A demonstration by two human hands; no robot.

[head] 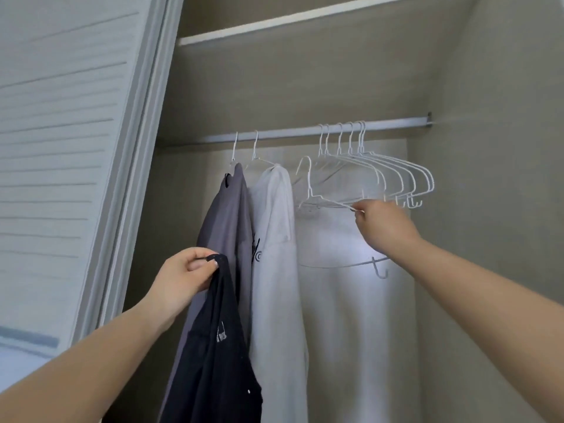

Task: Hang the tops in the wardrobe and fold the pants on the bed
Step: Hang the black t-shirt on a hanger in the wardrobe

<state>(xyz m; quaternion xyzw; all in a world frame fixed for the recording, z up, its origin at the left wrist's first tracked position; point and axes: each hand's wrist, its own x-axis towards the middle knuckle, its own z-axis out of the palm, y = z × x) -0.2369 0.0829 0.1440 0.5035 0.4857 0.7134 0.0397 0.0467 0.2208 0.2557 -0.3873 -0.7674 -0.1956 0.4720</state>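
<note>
Left hand fingers pinch black top by strap, hanging below rail; right hand fingers grip white hanger off rail, beside 2 hung tops

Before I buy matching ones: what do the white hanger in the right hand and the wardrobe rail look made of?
Thin white hanger: it looks like coated wire, being slim and bent, with a matte white skin. Grey wardrobe rail: probably metal, given its smooth satin sheen and straight flat profile, though painted plastic can't be ruled out.
</note>
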